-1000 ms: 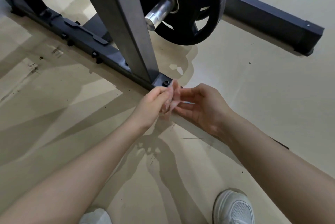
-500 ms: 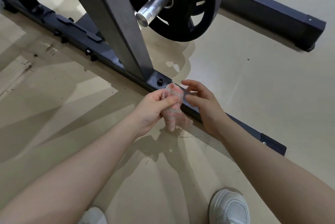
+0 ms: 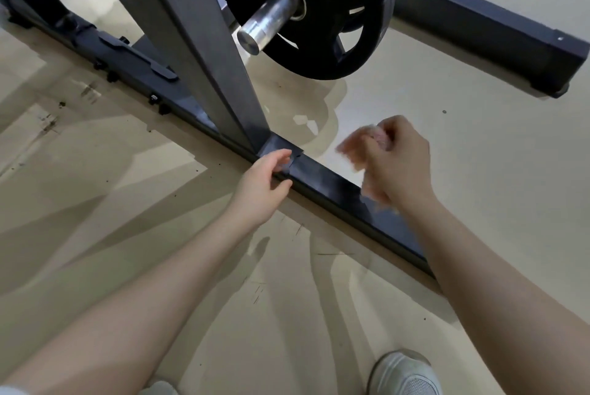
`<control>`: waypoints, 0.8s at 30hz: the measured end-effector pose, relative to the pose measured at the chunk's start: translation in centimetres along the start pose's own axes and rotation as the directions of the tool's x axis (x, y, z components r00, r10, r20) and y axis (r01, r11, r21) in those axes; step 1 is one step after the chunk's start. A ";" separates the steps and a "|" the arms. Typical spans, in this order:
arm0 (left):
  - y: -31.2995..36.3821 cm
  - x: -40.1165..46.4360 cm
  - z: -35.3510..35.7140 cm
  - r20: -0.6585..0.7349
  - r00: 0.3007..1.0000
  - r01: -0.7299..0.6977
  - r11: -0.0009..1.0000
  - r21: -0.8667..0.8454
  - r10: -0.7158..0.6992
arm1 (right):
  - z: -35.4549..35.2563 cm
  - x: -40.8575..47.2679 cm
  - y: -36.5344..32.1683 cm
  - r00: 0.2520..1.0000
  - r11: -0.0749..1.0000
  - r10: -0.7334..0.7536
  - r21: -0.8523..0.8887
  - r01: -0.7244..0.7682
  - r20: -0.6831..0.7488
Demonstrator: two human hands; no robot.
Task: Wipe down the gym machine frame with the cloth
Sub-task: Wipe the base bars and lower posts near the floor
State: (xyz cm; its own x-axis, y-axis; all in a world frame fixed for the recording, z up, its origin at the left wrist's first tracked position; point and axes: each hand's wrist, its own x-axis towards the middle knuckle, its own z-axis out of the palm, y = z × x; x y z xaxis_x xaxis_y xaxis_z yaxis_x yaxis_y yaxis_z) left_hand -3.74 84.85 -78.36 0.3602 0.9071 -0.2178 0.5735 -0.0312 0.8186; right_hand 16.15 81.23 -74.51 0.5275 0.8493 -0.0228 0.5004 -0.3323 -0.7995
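Right hand [image 3: 396, 161] fingers curled round blurred pink crumpled cloth [image 3: 352, 152], above dark metal floor-level frame bar [image 3: 332, 183]; left hand [image 3: 263, 182] loosely spread, fingertips at bar joint.

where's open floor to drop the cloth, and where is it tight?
Free: the floor between the base rail and the rear foot bar, beyond the right hand gripping the cloth. Also the near floor left of the left hand. Tight: under the weight plate beside the upright post.
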 end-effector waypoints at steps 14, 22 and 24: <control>-2.5 5.4 -0.8 0.307 0.838 -0.505 0.428 0.750 0.450 | 9.8 1.0 1.9 0.798 0.791 0.105 -0.537 0.295 0.593; -1.7 5.3 -0.9 0.321 0.861 -0.491 0.479 0.728 0.394 | 7.4 0.4 2.4 0.755 0.835 0.267 -0.535 0.128 0.598; -1.9 5.3 -0.8 0.320 0.862 -0.490 0.485 0.724 0.392 | 9.9 1.2 1.6 0.783 0.840 0.244 -0.528 0.124 0.572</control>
State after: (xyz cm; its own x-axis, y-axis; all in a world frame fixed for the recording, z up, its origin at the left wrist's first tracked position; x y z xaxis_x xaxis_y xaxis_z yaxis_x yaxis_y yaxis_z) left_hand -3.50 90.01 -80.67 0.7712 0.6355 -0.0372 0.6348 -0.7635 0.1188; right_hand 10.77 85.74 -81.81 0.1423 0.8187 -0.5563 0.8485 -0.3903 -0.3573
